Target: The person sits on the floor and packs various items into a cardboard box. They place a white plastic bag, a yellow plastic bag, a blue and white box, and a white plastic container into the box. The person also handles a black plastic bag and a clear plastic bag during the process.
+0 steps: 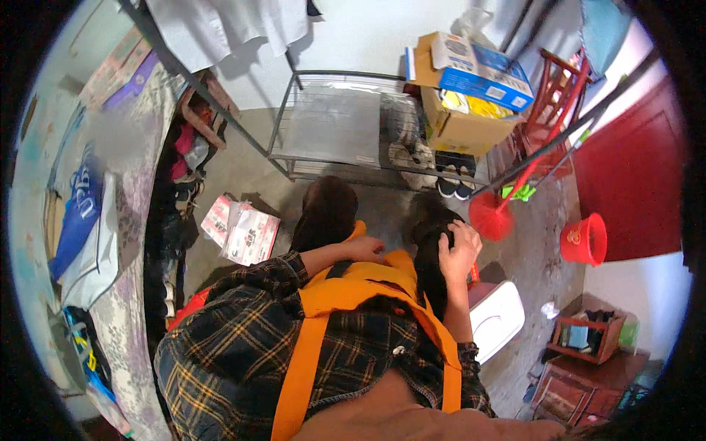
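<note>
My left hand (367, 249) rests over the orange apron (353, 281) in my lap, its fingers bent inward; whether it grips anything is hidden. On my right thigh, in dark trousers (433, 264), lies my right hand (462, 248), fingers spread and nothing held. Two flat red-and-white packages (252, 236) in clear wrap, bearing printing, lie on the floor beyond my left knee. Close to my right forearm is a white panel with rounded corners (499, 318).
Ahead stands a metal rack (336, 124), with shoes (455, 176) underneath at right and a cardboard box (469, 129) on top. A round red brush (491, 216) and a red bucket (584, 240) are to the right. A patterned bed (127, 220) runs along the left.
</note>
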{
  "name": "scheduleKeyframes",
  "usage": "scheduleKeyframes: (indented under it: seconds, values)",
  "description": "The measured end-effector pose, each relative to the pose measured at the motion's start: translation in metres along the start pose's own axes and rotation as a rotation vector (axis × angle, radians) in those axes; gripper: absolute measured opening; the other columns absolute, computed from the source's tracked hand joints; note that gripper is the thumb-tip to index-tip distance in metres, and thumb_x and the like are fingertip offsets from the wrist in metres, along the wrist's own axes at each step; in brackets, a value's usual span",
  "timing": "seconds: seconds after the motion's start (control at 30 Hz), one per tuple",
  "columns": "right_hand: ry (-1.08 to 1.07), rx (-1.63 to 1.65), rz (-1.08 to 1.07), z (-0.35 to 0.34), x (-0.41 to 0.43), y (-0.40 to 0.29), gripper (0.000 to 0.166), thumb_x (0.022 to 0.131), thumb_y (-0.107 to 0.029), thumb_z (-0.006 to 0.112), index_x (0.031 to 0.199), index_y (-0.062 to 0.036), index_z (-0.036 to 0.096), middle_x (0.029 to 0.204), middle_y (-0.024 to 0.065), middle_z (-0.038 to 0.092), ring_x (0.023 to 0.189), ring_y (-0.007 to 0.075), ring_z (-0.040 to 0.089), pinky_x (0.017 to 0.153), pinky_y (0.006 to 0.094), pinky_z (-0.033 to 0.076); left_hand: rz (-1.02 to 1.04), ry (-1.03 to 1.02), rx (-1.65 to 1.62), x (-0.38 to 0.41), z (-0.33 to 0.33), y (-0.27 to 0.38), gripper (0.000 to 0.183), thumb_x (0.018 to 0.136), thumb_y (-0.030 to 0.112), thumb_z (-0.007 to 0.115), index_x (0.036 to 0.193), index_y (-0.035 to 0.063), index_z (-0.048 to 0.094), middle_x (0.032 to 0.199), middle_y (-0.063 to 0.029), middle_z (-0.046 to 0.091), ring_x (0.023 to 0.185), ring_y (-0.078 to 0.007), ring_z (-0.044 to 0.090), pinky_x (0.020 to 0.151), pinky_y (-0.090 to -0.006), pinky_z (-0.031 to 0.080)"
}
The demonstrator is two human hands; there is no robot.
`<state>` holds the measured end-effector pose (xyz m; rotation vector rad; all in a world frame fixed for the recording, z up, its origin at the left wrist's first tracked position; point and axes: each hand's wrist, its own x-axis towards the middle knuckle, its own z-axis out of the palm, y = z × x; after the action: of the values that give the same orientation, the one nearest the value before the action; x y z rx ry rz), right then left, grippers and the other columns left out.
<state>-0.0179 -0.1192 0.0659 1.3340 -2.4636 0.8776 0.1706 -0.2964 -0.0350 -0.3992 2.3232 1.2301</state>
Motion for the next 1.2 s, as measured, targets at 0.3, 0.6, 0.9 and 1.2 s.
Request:
scheduleKeyframes:
  seconds: [0.3, 0.6, 0.9, 1.2]
  values:
    - [-0.032, -0.017, 0.009, 0.001, 0.009, -0.001, 0.023, 0.076, -0.016, 0.066, 0.097, -0.0058, 0.065, 0.113, 0.0098, 0.063, 0.111, 0.031, 0.052, 0.1, 0.0436, 0.033, 0.35, 0.474, -0.695, -0.044, -0.088, 0.024, 0.018, 0.086, 0.016, 0.058, 0.098, 0.0041, 0.063, 0.092, -0.0041, 0.063, 0.085, -0.012, 0.057, 0.073, -0.0285, 0.048]
    - [-0.102, -0.036, -0.006, 0.012, 0.006, -0.007, 0.022, 0.077, -0.016, 0.065, 0.097, -0.007, 0.065, 0.111, 0.0091, 0.063, 0.108, 0.0311, 0.053, 0.096, 0.0432, 0.034, -0.055, 1.153, -1.794, -0.004, -0.153, -0.212, 0.017, 0.088, 0.017, 0.063, 0.093, 0.0042, 0.052, 0.079, -0.0064, 0.055, 0.067, -0.0192, 0.054, 0.053, -0.033, 0.042]
    - [-0.111, -0.075, 0.013, 0.005, 0.019, -0.001, 0.021, 0.075, -0.019, 0.065, 0.094, -0.0098, 0.064, 0.11, 0.0064, 0.063, 0.107, 0.0304, 0.052, 0.095, 0.0433, 0.035, -0.25, 1.059, -1.913, 0.092, -0.158, -0.273, 0.018, 0.089, 0.018, 0.064, 0.085, 0.0036, 0.053, 0.065, -0.008, 0.046, 0.047, -0.0203, 0.039, 0.044, -0.0375, 0.036]
    - [-0.108, -0.086, 0.045, 0.004, 0.009, -0.001, 0.018, 0.075, -0.017, 0.065, 0.092, -0.0101, 0.064, 0.108, 0.0058, 0.064, 0.105, 0.0285, 0.053, 0.095, 0.0413, 0.035, -0.459, 1.351, -1.558, 0.082, -0.178, -0.236, 0.013, 0.086, 0.012, 0.061, 0.085, 0.0003, 0.057, 0.073, -0.0099, 0.055, 0.06, -0.0201, 0.05, 0.052, -0.0383, 0.041]
